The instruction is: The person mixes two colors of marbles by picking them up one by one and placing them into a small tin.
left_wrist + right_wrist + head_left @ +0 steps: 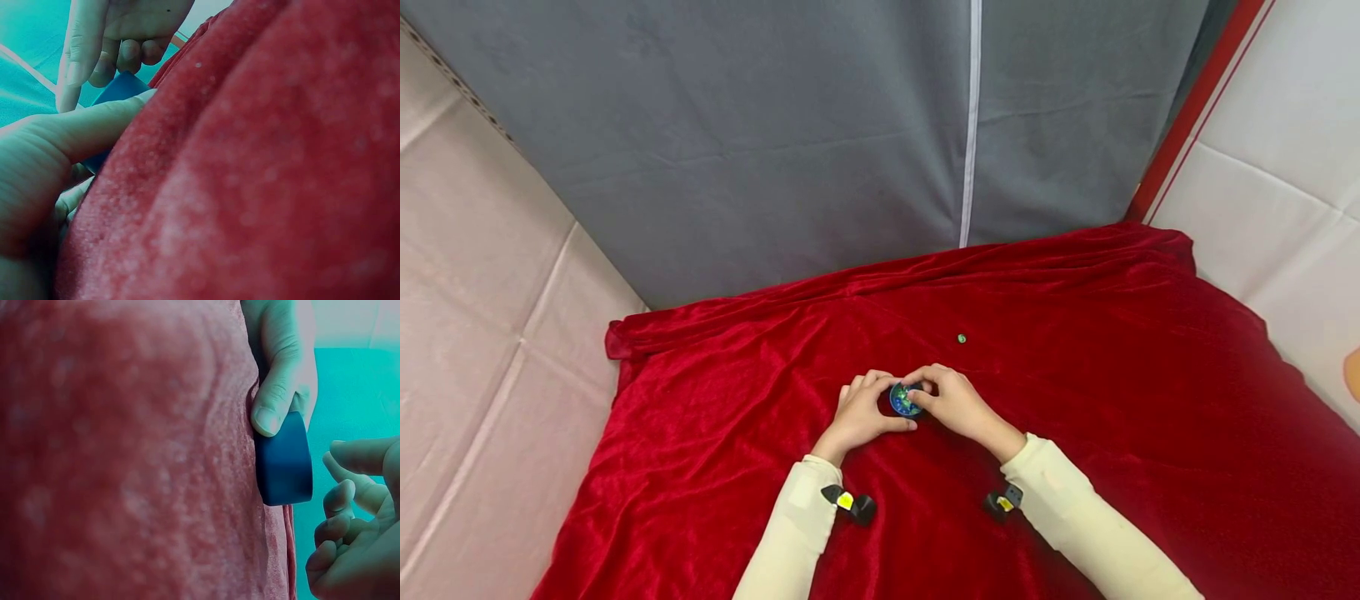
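Observation:
A small round blue dish [892, 402] with a patterned green and blue top sits on the red cloth, between both hands in the head view. My left hand [861, 414] grips it from the left, thumb along the near side and fingers round the far side. Its smooth blue side wall [284, 465] shows in the right wrist view, the left thumb pressed to the edge. Over the top hovers my right hand [961, 406], thumb and index finger extended toward the dish, other fingers loosely bent. No thing shows between those fingertips.
A tiny green round piece [962, 338] lies on the cloth beyond the right hand. The red velvet cloth [1075, 375] is wrinkled, with bunched folds along its back edge. A grey curtain [812, 150] hangs behind, and pale panels [1285, 167] stand at both sides.

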`<action>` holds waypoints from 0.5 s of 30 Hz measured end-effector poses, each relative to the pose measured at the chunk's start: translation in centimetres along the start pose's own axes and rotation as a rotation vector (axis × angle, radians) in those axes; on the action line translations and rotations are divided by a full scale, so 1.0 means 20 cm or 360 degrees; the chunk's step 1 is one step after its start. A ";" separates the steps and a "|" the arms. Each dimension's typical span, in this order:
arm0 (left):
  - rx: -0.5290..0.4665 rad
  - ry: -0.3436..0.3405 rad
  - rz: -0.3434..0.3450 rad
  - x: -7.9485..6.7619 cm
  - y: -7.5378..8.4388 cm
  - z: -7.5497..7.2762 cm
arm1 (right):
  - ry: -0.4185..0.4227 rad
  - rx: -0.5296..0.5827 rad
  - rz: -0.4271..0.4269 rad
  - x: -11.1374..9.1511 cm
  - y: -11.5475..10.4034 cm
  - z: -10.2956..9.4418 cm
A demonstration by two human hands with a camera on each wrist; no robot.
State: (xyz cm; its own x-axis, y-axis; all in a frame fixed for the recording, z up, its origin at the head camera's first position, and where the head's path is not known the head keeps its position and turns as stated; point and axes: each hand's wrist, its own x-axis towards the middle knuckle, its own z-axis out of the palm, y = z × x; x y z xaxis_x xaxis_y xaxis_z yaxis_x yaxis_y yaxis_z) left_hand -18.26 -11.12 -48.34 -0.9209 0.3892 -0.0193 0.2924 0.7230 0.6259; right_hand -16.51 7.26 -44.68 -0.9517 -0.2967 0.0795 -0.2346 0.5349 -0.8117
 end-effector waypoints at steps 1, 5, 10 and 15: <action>0.0004 0.0001 0.0001 0.00 0.00 0.00 | 0.0000 0.0003 0.0004 0.00 0.00 0.00; 0.0001 0.0011 0.0008 0.00 0.00 0.00 | 0.0022 0.0014 0.0020 0.01 0.00 -0.01; -0.0001 0.0024 0.0017 0.00 0.00 0.00 | 0.0094 0.0043 0.0030 0.03 0.00 -0.04; 0.0038 0.0035 0.0012 0.00 0.00 0.00 | 0.0157 0.0083 0.0062 0.05 0.03 -0.05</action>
State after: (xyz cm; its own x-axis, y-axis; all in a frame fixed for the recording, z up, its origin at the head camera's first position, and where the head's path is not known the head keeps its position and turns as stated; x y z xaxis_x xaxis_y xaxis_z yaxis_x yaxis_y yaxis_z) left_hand -18.15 -11.10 -48.34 -0.9240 0.3823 0.0029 0.3054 0.7335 0.6072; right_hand -17.85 8.08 -44.47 -0.9754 -0.1959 0.1015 -0.1886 0.5021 -0.8440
